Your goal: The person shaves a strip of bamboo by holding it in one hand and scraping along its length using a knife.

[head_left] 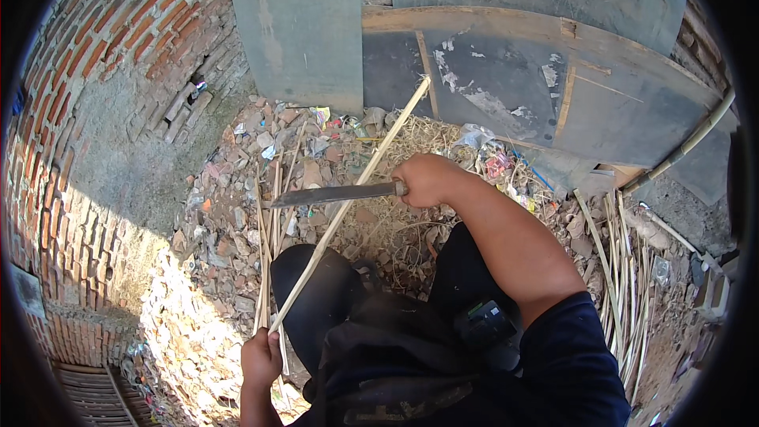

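Observation:
My right hand point(427, 180) is closed round the handle of a long machete point(336, 194), its dark blade pointing left. That blade crosses a long pale bamboo strip point(371, 164); whether the two touch I cannot tell. The strip's lower end is gripped in my left hand point(262, 356), at the lower left beside my knee. From there it slants up and away to the right, with a frayed far tip in front of the dark panels. More thin bamboo strips point(265, 261) lie on the rubble left of my knee, near my left hand.
Broken brick and litter point(229, 221) cover the ground. A bundle of bamboo strips point(621, 285) lies at the right. A brick wall point(87, 55) rises on the left, and grey panels point(296, 32) stand across the back. A bamboo pole point(684, 146) leans at the right.

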